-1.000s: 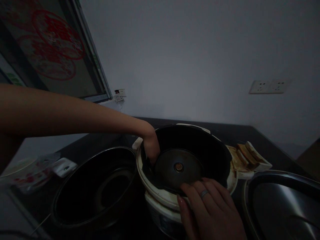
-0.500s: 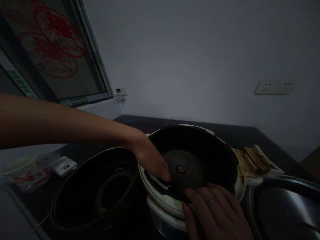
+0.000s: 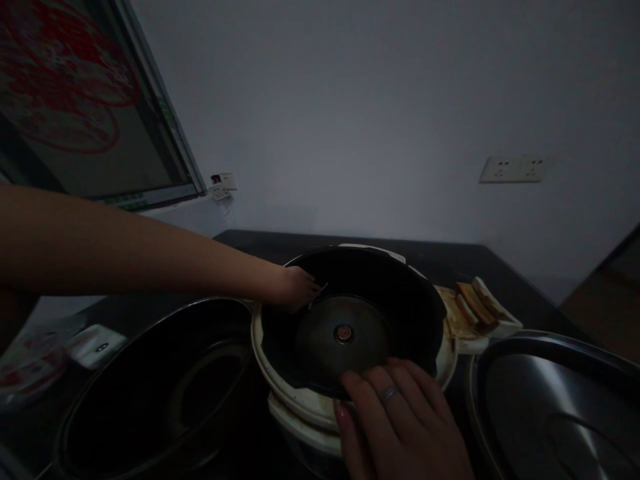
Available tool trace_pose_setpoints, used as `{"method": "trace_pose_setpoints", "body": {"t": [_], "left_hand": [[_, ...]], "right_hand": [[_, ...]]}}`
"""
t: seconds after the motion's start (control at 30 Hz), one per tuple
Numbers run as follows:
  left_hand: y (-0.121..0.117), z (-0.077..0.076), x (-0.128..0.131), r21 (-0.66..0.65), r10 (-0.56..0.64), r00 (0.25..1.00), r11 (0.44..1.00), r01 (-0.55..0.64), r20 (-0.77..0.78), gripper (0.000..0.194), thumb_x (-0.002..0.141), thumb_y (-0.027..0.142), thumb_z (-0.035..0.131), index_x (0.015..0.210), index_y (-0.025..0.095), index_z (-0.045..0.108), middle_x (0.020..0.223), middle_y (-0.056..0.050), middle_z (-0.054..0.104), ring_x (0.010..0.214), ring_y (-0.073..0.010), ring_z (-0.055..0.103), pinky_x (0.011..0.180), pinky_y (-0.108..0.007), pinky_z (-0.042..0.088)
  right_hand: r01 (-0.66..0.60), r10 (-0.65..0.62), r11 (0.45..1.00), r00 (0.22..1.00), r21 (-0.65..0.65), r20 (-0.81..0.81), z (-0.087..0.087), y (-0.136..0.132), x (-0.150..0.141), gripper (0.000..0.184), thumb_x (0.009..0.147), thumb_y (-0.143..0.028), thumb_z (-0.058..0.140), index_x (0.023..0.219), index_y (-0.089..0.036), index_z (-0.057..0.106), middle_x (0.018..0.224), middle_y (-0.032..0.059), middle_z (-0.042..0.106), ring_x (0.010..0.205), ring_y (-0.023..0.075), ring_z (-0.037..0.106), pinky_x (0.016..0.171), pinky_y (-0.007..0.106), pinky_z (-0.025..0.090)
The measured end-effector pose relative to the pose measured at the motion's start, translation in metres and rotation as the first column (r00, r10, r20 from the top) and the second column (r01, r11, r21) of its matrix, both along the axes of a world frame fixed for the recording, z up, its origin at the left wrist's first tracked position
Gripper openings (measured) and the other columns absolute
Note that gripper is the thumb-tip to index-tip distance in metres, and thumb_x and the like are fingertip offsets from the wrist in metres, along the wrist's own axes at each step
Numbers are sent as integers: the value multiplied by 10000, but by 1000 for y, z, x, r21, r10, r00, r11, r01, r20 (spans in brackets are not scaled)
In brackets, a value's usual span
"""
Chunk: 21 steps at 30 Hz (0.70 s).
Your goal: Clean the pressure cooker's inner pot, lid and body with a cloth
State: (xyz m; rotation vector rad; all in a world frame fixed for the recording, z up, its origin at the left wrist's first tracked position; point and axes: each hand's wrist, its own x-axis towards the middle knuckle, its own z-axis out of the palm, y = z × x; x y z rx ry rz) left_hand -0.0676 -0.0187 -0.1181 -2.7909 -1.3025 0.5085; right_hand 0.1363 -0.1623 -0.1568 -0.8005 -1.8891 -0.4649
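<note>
An electric pressure cooker (image 3: 295, 393) with a stained cream rim stands with its dark inside exposed. At the bottom is a round heating plate (image 3: 320, 353) with a brown button (image 3: 343, 333) at its centre. My left hand (image 3: 297, 291) reaches in at the upper left wall, fingers closed on a thin whitish piece (image 3: 320, 293), perhaps a cloth or tissue; most of it is hidden. My right hand (image 3: 400, 413), with a ring on one finger, grips the near rim, fingers over the edge and thumb outside.
Left of the cooker stands a dark inner pot (image 3: 200, 460). A shiny round metal piece (image 3: 530, 400), perhaps a lid, lies at right. A stained cream bracket (image 3: 475, 313) juts from the cooker. A white object (image 3: 97, 347) and a plastic-wrapped item (image 3: 33, 363) lie far left.
My left hand has moved from the cooker's near left rim to the upper left inner wall with the whitish piece. My right hand keeps its hold; the whole view has shifted slightly.
</note>
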Motion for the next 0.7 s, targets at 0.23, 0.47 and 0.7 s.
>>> {"method": "trace_pose_setpoints", "body": {"t": [0.23, 0.47, 0.7], "left_hand": [[51, 2, 26, -218, -294, 956, 931, 292, 23, 618, 738, 61, 366, 1219, 349, 627, 1383, 91, 533, 1386, -91, 322, 1156, -299, 197], [82, 10, 75, -365, -516, 844, 766, 530, 142, 522, 823, 93, 354, 1115, 355, 698, 1359, 109, 549, 1328, -25, 394, 1117, -127, 186], [71, 31, 44, -302, -487, 869, 818, 489, 86, 396, 688, 77, 489, 865, 302, 762, 1207, 27, 675, 1290, -133, 481, 1137, -239, 239]], "right_hand": [[30, -30, 999, 999, -26, -11, -2, -2, -3, 271, 938, -210, 391, 847, -198, 646, 717, 15, 675, 736, 170, 600, 817, 321, 419], [46, -45, 998, 998, 33, -34, -1, 1, -6, 284, 942, -227, 379, 812, -197, 629, 675, 15, 657, 677, 166, 587, 778, 319, 415], [43, -40, 997, 998, 65, -38, -4, 3, -6, 312, 953, -224, 350, 805, -206, 624, 656, 9, 659, 670, 169, 587, 781, 320, 405]]}}
